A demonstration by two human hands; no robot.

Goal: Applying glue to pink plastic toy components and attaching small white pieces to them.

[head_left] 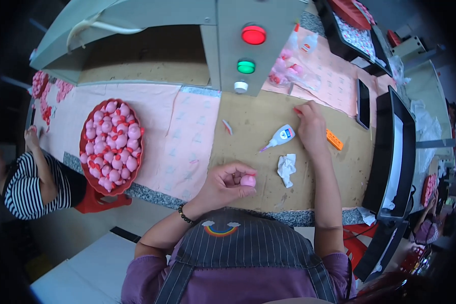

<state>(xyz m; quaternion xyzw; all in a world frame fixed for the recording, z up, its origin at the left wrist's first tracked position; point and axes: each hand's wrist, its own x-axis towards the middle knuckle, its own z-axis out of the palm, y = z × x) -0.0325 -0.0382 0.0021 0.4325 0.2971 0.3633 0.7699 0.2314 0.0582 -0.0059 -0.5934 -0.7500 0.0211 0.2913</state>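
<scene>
In my left hand (223,186), a small round pink rubber-like figure (248,181) is pinched between thumb and fingers, low over the brown work board (258,200). My right hand (313,126) reaches farther forward on the board, its fingertips closed on a small red piece (297,110). Beside that hand lies a white glue bottle (283,134) with its purple nozzle toward me. A crumpled white tissue (287,169) rests nearer to me. Right of my wrist sits an orange block-like item (334,140). A small white-and-red strip (227,127) lies toward the left of the board.
A red scalloped basket (83,157) heaped with pink and red figures stands at left. A grey machine housing (215,55) with red and green buttons rises ahead. At right are a phone (363,104) and a black tray (377,167). A co-worker (40,177) sits far left.
</scene>
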